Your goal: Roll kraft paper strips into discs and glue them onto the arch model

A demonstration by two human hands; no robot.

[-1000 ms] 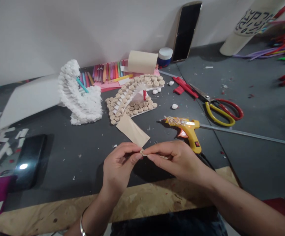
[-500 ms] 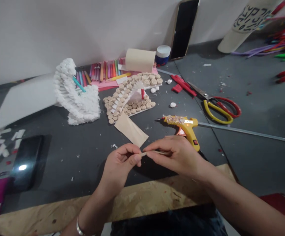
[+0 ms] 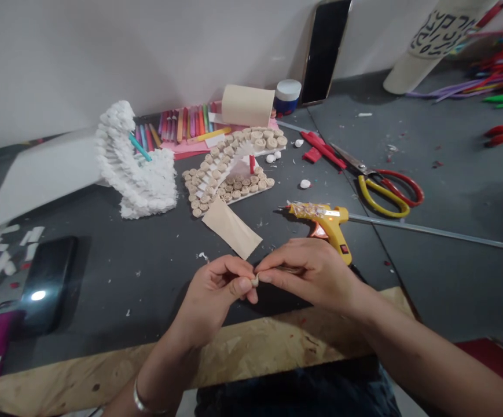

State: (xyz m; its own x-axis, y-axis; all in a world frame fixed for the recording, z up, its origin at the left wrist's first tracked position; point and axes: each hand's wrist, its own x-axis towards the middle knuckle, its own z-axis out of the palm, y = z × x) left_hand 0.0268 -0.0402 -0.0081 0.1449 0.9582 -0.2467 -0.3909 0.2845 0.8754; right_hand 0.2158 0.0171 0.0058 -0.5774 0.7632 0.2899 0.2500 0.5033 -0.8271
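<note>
Slightly shifted since the last frame, my left hand (image 3: 214, 298) meets my right hand (image 3: 316, 271) on the feed, just below the flat tan paper (image 3: 232, 227); both pinch a beige strip (image 3: 255, 281), now curled at their fingertips.

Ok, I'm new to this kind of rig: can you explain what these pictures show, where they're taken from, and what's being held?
There is no machine here, just a person's two bare hands. Every picture comes from one camera worn on the head, looking forward and down.

The left hand and right hand pinch a thin beige strip, with a small curl between the fingertips.

On the dark tabletop, just beyond them, lies a flat beige piece. Past it stands a model covered in beige rolls, with a fluffy white model to its left. To the right lie a yellow glue gun and scissors. A phone with its light on lies at far left.
</note>
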